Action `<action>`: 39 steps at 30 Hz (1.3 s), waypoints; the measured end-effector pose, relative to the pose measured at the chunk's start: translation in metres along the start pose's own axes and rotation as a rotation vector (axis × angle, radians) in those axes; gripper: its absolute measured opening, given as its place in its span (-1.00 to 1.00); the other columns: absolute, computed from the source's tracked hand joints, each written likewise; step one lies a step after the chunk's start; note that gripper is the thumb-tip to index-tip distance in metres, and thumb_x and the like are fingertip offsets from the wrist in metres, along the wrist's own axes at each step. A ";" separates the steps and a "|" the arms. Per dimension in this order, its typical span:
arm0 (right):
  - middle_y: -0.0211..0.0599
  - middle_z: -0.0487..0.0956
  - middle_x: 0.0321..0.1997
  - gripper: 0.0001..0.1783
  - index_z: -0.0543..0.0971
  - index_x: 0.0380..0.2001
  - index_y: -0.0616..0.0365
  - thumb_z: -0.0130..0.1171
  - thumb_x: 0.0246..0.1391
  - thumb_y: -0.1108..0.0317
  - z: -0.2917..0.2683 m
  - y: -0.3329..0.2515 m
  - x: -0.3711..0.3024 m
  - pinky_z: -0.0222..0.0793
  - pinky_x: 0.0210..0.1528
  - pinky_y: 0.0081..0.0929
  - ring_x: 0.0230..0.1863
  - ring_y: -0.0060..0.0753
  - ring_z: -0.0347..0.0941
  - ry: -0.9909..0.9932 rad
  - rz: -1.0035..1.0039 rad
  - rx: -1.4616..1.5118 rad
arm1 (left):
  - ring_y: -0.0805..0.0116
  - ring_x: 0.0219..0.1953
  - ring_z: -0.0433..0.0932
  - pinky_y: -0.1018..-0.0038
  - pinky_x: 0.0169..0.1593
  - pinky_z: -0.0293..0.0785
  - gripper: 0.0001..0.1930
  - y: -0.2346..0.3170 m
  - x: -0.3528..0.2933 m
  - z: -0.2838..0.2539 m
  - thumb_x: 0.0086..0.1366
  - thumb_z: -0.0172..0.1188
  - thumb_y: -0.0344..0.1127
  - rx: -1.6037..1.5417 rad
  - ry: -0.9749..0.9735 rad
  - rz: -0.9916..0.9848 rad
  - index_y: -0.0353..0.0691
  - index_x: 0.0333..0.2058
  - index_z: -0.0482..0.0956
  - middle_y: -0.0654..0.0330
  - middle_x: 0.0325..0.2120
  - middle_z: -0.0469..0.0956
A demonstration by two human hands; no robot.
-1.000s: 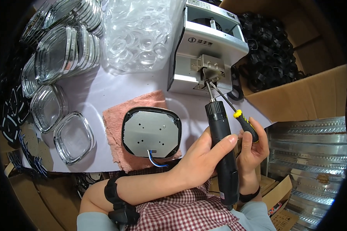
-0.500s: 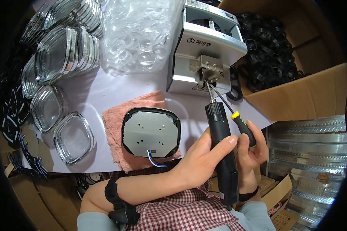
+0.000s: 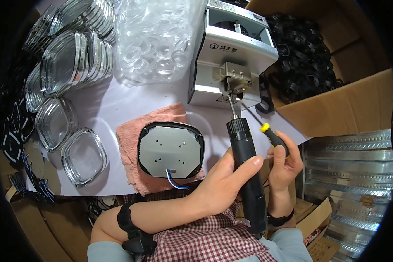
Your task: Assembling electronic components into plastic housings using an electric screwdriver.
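Note:
My left hand (image 3: 225, 181) is wrapped round a black electric screwdriver (image 3: 247, 161), its thumb lying along the body. The bit reaches up to the front of a silver screw feeder (image 3: 233, 65). In my right hand (image 3: 285, 166) a manual screwdriver (image 3: 275, 139) with a black and yellow handle is gripped. Its thin shaft points at the feeder's outlet; whether its tip touches cannot be made out. Left of my hands, a rounded-square black housing with a metal plate (image 3: 170, 150) lies on a pink cloth (image 3: 129, 148). Blue and white wires (image 3: 177, 185) come out of its lower edge.
Stacked clear glass covers (image 3: 59, 65) stand at the left, one glass cover (image 3: 84, 157) lying nearer me. Behind the cloth is a plastic bag of clear rings (image 3: 157, 48). A cardboard box (image 3: 345, 109) of black parts stands right of the feeder. Silver strip reels (image 3: 349, 174) are below it.
The electric screwdriver has shifted slightly left, and its bit has separated from the other screwdriver's tip. My right hand with the manual screwdriver has moved a little up and away from it.

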State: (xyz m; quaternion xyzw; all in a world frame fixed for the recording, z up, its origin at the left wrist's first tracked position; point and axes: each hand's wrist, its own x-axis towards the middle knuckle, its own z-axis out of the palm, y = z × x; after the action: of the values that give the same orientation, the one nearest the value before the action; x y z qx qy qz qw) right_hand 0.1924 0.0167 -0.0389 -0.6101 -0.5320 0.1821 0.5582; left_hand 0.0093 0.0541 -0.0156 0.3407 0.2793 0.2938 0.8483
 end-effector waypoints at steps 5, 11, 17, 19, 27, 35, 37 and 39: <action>-0.22 0.58 -0.43 -0.68 0.57 -0.04 0.33 0.25 0.15 0.43 -0.004 -0.005 -0.003 0.35 -0.43 -0.54 -0.51 -0.41 0.45 0.003 -0.316 -0.403 | 0.59 -0.25 0.42 0.60 -0.19 0.40 -0.51 0.002 -0.002 0.000 0.45 0.04 -0.02 0.031 0.006 -0.067 -0.34 0.10 0.30 0.28 -0.29 0.43; -0.17 0.58 -0.41 -0.66 0.56 0.00 0.32 0.23 0.19 0.37 0.014 -0.008 -0.006 0.38 -0.43 -0.50 -0.51 -0.35 0.46 0.025 -0.395 -0.487 | 0.50 -0.08 0.43 0.52 0.00 0.40 -0.49 0.000 -0.001 -0.001 0.46 0.03 -0.04 -0.007 -0.030 -0.031 -0.37 0.14 0.28 0.18 -0.12 0.46; -0.40 0.49 -0.50 -0.67 0.55 0.01 0.29 0.10 0.31 0.28 -0.002 -0.006 0.001 0.30 -0.45 -0.70 -0.52 -0.67 0.37 -0.024 0.154 0.135 | 0.58 -0.22 0.40 0.57 -0.15 0.41 -0.52 0.001 -0.004 -0.002 0.46 0.04 -0.06 0.007 -0.010 -0.033 -0.35 0.11 0.29 0.27 -0.24 0.43; -0.41 0.50 -0.50 -0.66 0.55 0.01 0.30 0.12 0.30 0.28 0.001 -0.007 -0.004 0.30 -0.45 -0.72 -0.52 -0.68 0.37 -0.001 0.124 0.077 | 0.60 -0.24 0.39 0.58 -0.18 0.40 -0.53 0.001 -0.003 0.001 0.46 0.04 -0.07 -0.005 0.002 -0.034 -0.35 0.11 0.30 0.29 -0.26 0.42; -0.39 0.53 -0.46 -0.67 0.57 -0.02 0.31 0.18 0.25 0.31 0.000 -0.001 -0.010 0.31 -0.45 -0.72 -0.51 -0.65 0.41 -0.011 0.036 0.021 | 0.63 -0.30 0.38 0.62 -0.26 0.38 -0.56 0.000 -0.004 0.005 0.46 0.03 -0.06 -0.031 0.029 0.028 -0.34 0.07 0.31 0.30 -0.28 0.42; -0.21 0.58 -0.34 -0.70 0.58 -0.05 0.29 0.23 0.15 0.43 -0.014 -0.002 -0.005 0.38 -0.27 -0.53 -0.37 -0.38 0.50 -0.171 -0.123 -0.243 | 0.61 -0.47 0.46 0.67 -0.48 0.35 -0.56 -0.018 -0.011 -0.007 0.44 0.03 0.03 -0.022 0.075 -0.100 -0.29 -0.05 0.33 0.28 -0.40 0.48; -0.17 0.59 -0.31 -0.70 0.58 -0.05 0.27 0.23 0.12 0.46 -0.013 -0.003 0.002 0.40 -0.21 -0.48 -0.32 -0.30 0.52 -0.222 -0.211 -0.405 | 0.61 -0.47 0.47 0.67 -0.49 0.36 -0.55 -0.020 -0.013 -0.007 0.44 0.03 0.04 0.004 0.076 -0.112 -0.30 -0.06 0.33 0.27 -0.40 0.49; -0.15 0.60 -0.23 -0.68 0.59 -0.05 0.23 0.23 0.08 0.49 -0.012 0.002 0.004 0.40 -0.10 -0.40 -0.22 -0.17 0.51 -0.241 -0.057 -0.431 | 0.61 -0.47 0.48 0.67 -0.49 0.37 -0.55 -0.018 -0.015 -0.007 0.44 0.02 0.04 0.032 0.077 -0.123 -0.30 -0.07 0.33 0.26 -0.40 0.51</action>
State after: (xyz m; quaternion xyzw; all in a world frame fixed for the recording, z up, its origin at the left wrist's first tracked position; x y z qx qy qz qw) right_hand 0.2047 0.0141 -0.0351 -0.6735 -0.6384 0.1200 0.3527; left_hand 0.0001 0.0356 -0.0293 0.3248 0.3368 0.2498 0.8478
